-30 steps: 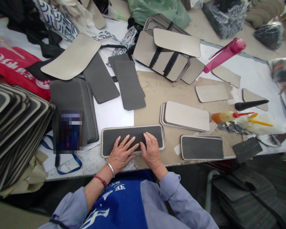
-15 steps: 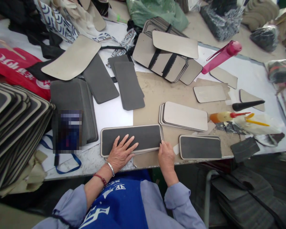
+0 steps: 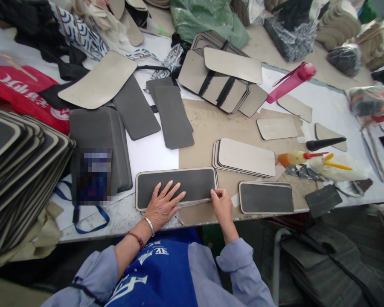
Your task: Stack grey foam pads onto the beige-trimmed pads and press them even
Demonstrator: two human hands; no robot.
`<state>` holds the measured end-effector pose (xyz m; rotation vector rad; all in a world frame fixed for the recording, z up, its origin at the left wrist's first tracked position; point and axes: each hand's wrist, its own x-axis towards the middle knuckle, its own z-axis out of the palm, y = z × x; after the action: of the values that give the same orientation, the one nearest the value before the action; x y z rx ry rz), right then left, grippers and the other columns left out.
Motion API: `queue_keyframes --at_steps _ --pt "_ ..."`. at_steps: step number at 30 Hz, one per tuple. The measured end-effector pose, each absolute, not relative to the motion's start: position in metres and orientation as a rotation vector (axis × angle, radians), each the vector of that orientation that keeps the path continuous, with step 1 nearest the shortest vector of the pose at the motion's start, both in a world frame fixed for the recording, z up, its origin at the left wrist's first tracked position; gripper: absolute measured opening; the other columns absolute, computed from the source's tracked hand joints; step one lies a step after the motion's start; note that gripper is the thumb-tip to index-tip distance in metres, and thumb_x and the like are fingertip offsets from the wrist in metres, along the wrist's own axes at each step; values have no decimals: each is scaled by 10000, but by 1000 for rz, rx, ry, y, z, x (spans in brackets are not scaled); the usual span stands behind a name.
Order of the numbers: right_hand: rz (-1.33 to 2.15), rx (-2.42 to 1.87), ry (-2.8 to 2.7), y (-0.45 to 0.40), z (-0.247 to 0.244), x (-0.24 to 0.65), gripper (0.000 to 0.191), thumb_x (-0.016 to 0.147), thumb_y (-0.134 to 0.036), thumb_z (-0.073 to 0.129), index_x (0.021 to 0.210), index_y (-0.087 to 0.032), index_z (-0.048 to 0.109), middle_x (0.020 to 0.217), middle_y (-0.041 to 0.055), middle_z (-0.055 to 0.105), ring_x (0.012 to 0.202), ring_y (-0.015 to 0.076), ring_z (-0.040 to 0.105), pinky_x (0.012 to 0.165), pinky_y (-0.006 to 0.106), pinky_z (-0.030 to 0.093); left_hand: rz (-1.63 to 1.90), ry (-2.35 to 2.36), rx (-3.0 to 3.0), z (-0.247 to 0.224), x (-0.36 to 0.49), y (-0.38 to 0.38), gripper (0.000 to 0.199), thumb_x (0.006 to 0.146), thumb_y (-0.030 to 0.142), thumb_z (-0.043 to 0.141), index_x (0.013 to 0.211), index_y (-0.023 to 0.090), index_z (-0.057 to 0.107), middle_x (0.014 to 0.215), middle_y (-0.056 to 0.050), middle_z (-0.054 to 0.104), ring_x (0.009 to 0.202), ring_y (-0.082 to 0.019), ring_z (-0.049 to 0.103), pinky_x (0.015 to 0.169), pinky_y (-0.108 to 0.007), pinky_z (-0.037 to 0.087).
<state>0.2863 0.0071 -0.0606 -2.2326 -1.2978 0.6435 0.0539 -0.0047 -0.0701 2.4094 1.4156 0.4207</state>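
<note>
A dark grey rectangular panel with a beige rim (image 3: 192,183) lies at the front edge of the table, seemingly on top of similar pieces. My left hand (image 3: 163,202) rests flat on it, fingers spread. At the panel's lower right corner, my right hand (image 3: 222,204) is closed in a pinch on the edge. To its right sits another dark panel with a beige rim (image 3: 266,197). Behind them is a small stack of beige panels (image 3: 247,157).
Left stand a pile of dark grey sheets (image 3: 94,128) and a tall stack of rimmed panels (image 3: 28,170). A strapped bundle of beige panels (image 3: 217,83), a pink bottle (image 3: 291,83), a glue bottle (image 3: 292,158) and a black-handled tool (image 3: 324,143) lie farther back.
My right hand has shifted slightly left along the panel's corner, its fingers still pinched. My left hand stays flat in place. The view has turned a little.
</note>
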Motion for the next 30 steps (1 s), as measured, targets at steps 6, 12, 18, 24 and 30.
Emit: queue_keyframes --at_steps 6,12,18,24,30 --pt "670 -2231 -1202 9 -53 282 263 755 -477 479 765 -216 454 672 34 578 630 190 558 603 315 446 428 1415 2408 -70 54 -4 466 807 419 593 1257 352 497 1381 -23 455 1304 -271 350 1097 -502 136" --pt "667 -2230 -1262 6 -50 283 233 752 -462 457 776 -234 415 658 15 547 629 192 542 613 322 427 426 1422 2391 -69 54 -4 465 799 422 602 1249 351 507 1379 -16 458 1300 -268 356 1100 -491 134" --pt "679 -2238 -1391 10 -56 288 193 756 -418 450 783 -231 411 667 5 532 602 183 522 600 316 407 425 1420 2385 -69 53 -3 459 805 426 591 1251 354 506 1373 -19 466 1300 -266 356 1097 -497 139" --pt "657 -2237 -1495 10 -59 291 167 778 -391 439 785 -225 430 681 14 538 611 182 520 616 313 402 410 1404 2394 -70 53 -3 463 805 433 590 1252 351 504 1378 -23 460 1302 -274 350 1094 -506 137" --pt "627 -2217 -1540 10 -62 291 161 791 -385 421 787 -224 437 711 31 546 659 196 526 644 321 406 392 1413 2411 -70 52 -3 473 814 435 576 1272 364 481 1366 -18 475 1297 -267 359 1094 -498 147"
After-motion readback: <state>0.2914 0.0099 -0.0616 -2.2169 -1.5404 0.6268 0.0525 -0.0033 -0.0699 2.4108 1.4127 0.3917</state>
